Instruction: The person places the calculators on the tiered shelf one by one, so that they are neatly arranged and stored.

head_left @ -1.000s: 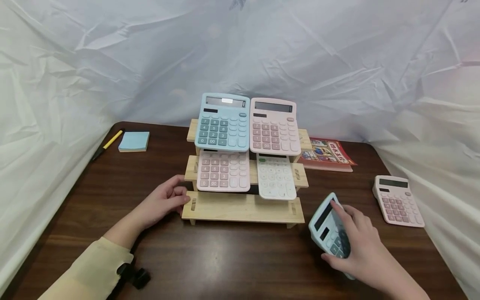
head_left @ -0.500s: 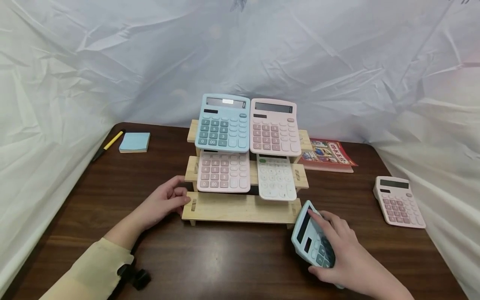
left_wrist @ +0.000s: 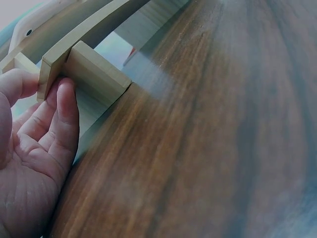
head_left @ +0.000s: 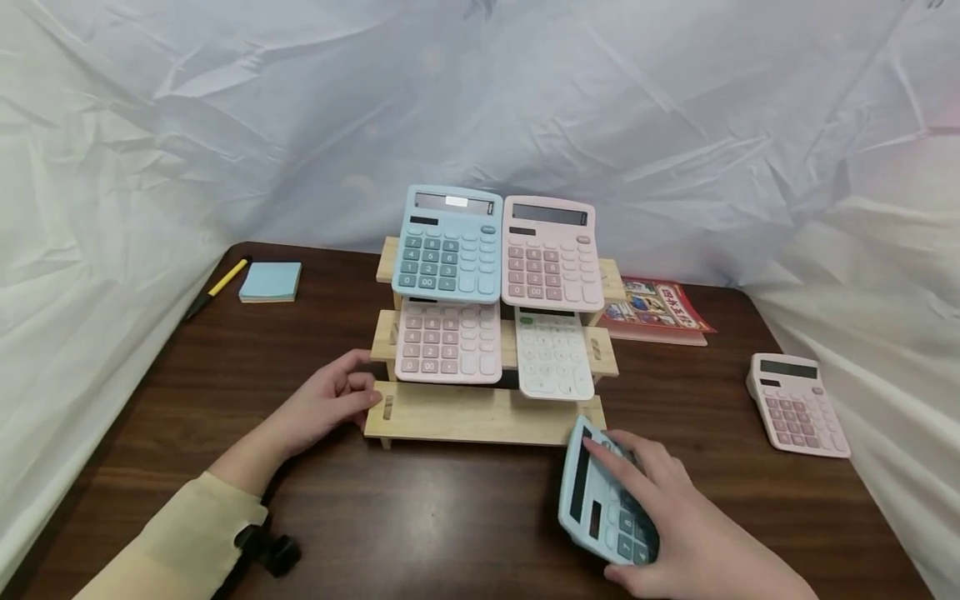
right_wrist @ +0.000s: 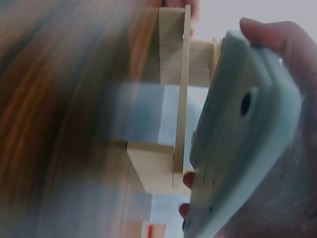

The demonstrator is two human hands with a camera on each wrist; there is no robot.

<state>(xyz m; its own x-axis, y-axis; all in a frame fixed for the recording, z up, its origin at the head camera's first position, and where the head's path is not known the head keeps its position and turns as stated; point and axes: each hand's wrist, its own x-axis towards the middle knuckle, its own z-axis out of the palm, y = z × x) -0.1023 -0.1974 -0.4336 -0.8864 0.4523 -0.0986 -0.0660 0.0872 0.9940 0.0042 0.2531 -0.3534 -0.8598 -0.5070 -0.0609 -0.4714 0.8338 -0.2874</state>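
My right hand (head_left: 667,517) grips a blue calculator (head_left: 588,492), tilted, its thumb on one edge and fingers over the other. The calculator overlaps the lower right end of a three-step wooden stand (head_left: 480,417). In the right wrist view the back of the calculator (right_wrist: 237,129) faces the camera. My left hand (head_left: 322,404) pinches the left end of the bottom step; in the left wrist view thumb and fingers close on the board's end (left_wrist: 52,64). On the top step lean a blue calculator (head_left: 447,242) and a pink one (head_left: 551,250). The middle step bears a pink calculator (head_left: 450,342) and a white one (head_left: 553,354).
Another pink calculator (head_left: 798,404) lies on the table at the right. Behind the stand's right side is a red booklet (head_left: 660,308). A blue sticky-note pad (head_left: 270,282) and a yellow-and-black pen (head_left: 219,285) lie at the back left. White sheeting (head_left: 675,125) surrounds the table.
My right hand has carried the blue calculator leftward and slightly toward me, to the front right corner of the stand. The left hand has stayed on the bottom step.
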